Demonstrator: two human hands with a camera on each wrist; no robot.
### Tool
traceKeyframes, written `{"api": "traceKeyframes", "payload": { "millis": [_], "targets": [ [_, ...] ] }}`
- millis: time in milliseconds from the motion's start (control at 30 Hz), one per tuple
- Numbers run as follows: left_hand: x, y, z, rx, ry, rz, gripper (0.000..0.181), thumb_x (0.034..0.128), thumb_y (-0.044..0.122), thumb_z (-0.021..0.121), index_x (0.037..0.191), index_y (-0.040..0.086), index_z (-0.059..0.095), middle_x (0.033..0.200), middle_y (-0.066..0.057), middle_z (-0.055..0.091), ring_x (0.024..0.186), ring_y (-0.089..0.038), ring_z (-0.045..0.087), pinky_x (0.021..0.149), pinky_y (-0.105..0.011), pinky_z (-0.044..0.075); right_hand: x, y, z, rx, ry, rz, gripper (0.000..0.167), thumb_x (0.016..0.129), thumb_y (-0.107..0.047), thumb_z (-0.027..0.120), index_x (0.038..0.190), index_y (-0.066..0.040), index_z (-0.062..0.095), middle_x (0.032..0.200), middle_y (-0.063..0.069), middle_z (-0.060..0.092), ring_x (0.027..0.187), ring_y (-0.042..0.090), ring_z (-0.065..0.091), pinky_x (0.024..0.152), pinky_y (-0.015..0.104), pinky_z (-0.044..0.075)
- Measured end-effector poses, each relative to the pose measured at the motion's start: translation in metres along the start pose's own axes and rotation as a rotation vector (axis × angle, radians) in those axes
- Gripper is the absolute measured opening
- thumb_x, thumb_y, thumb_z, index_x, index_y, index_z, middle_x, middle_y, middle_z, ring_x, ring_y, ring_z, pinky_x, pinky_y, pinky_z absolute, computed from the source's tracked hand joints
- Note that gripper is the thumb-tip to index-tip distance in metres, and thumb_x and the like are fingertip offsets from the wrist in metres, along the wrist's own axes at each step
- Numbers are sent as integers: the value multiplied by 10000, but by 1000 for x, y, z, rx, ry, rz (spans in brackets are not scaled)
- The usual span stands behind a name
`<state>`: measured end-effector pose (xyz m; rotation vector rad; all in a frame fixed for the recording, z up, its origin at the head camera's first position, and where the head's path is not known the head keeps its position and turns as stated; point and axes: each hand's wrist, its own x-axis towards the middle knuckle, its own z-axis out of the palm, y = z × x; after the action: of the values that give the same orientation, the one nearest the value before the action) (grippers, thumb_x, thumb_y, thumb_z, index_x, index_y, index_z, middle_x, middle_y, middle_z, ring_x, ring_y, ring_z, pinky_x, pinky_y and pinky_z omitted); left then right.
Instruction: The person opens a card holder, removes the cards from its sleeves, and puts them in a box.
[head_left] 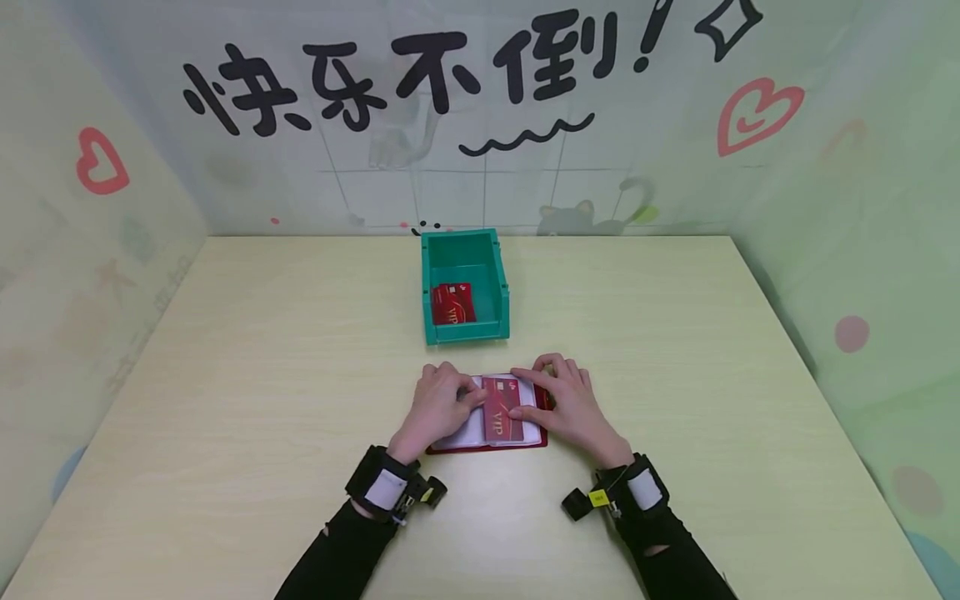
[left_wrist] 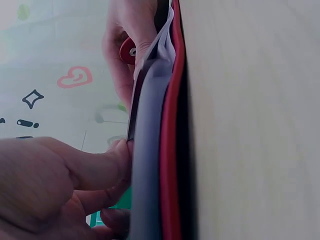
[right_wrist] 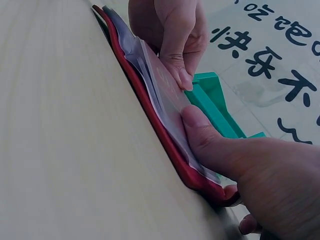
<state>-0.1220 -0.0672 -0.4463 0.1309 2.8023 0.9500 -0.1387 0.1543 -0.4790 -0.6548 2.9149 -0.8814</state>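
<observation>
A red card holder (head_left: pixel 487 448) lies open on the table, its clear sleeves (head_left: pixel 462 433) spread out. One red VIP card (head_left: pixel 501 421) lies over the right-hand pages, seemingly under clear film. At the card's left edge, my left hand (head_left: pixel 442 400) pinches the clear sleeve between thumb and finger; in the left wrist view its thumb (left_wrist: pixel 100 167) meets the sleeve edge. My right hand (head_left: pixel 570 404) grips the holder's right side, thumb (right_wrist: pixel 205 135) on the card's face and other fingers around the cover. A red snap strap (left_wrist: pixel 128 51) shows by the right hand.
Behind the holder stands a green bin (head_left: pixel 467 333) with several red VIP cards (head_left: pixel 453 304) inside. Pale wood tabletop (head_left: pixel 225 375) surrounds the holder. Printed panels (head_left: pixel 480 192) stand along the back and both sides.
</observation>
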Motion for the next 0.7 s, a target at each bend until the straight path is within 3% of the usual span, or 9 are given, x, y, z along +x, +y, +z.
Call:
{"api": "traceKeyframes", "payload": {
  "millis": [367,567,700],
  "targets": [
    [-3,-9,-6,-21,27,-8,215,931,242,684,928,44,768,1052,-139,559,1057,-300,445,925,-476,404,0,-1,-2,-5,-8,3,632,790,-406,835,1356,-205,642,1249,110,501,1235,289,436,1000,492,382],
    [-5,-3,-4,37,59,39,373,877,441,753,785,81,713,1064,-136,565,1085,-291,456,917,-456,417,-1,0,-2,-1,3,-12,617,790,-394,838,1344,-195,653,1237,110,505,1218,297,442,994,498,376],
    [-4,-4,-12,-23,29,-7,294,889,344,767,816,74,677,990,-117,620,980,-245,529,823,-373,487,0,0,-2,3,-6,-18,618,790,-400,836,1343,-194,654,1236,111,508,1218,295,445,996,496,377]
  ]
}}
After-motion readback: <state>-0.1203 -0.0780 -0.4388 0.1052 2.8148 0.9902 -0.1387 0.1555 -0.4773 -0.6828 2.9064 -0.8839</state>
